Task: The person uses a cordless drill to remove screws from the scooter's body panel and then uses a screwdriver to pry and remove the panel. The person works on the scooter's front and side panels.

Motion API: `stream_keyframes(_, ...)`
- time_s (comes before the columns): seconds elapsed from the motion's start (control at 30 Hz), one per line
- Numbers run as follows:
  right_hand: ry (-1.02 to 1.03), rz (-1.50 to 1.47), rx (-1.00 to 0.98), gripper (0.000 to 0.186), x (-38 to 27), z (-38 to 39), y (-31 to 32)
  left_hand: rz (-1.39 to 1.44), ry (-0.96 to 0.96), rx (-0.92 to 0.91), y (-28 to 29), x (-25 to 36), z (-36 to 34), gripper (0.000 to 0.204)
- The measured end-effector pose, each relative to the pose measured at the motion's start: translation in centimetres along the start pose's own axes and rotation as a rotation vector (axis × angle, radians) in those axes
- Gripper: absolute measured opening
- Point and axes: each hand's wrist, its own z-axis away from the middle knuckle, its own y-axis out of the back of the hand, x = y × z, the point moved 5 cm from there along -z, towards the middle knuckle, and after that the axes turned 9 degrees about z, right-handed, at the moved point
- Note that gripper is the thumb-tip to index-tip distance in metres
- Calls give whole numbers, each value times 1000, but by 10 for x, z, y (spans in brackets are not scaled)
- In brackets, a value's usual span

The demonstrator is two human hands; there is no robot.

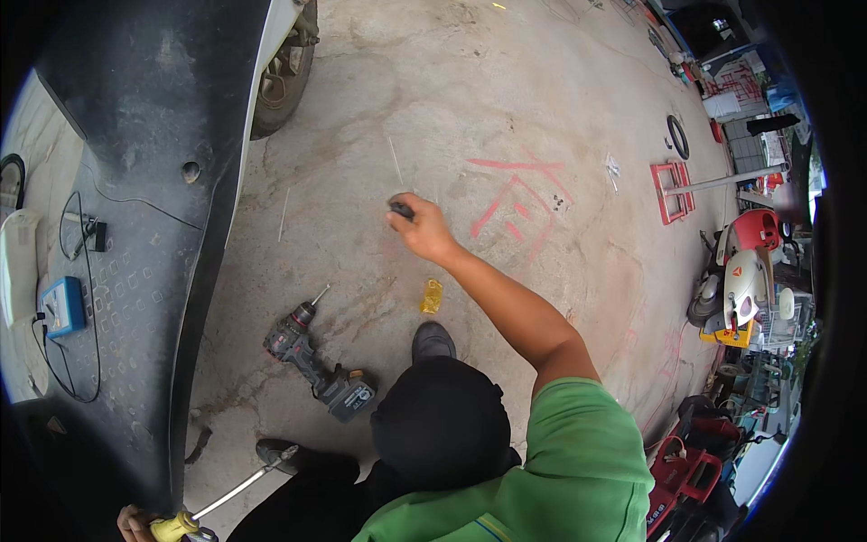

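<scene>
At the lower left edge my left hand (135,522) is closed around the yellow handle of a screwdriver (237,488), its long metal shaft slanting up to the right. My right arm reaches forward over the concrete floor, and my right hand (423,230) pinches a small dark piece (401,210); its kind is not clear. Between my feet and the vehicle, a cordless drill (316,361) lies on the floor with its bit pointing up and right. Close to my shoe is a small yellow transparent packet (432,296).
A vehicle's black footboard (135,181) fills the left, with a blue box-shaped device (63,307) and cables on it. Its wheel (284,81) stands beyond. On the right are a red metal frame (670,194), a tyre (678,137) and a white-and-red scooter (745,280).
</scene>
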Motion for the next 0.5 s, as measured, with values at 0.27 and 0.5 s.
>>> stream_keyframes(0.27,-564,655,622,30,299,90,264,322,214,-106,-117,9,-25,39)
stream_keyframes(0.5,-757,1131,331,60,180,54,246,536,132,-101,-143,50,-43,39)
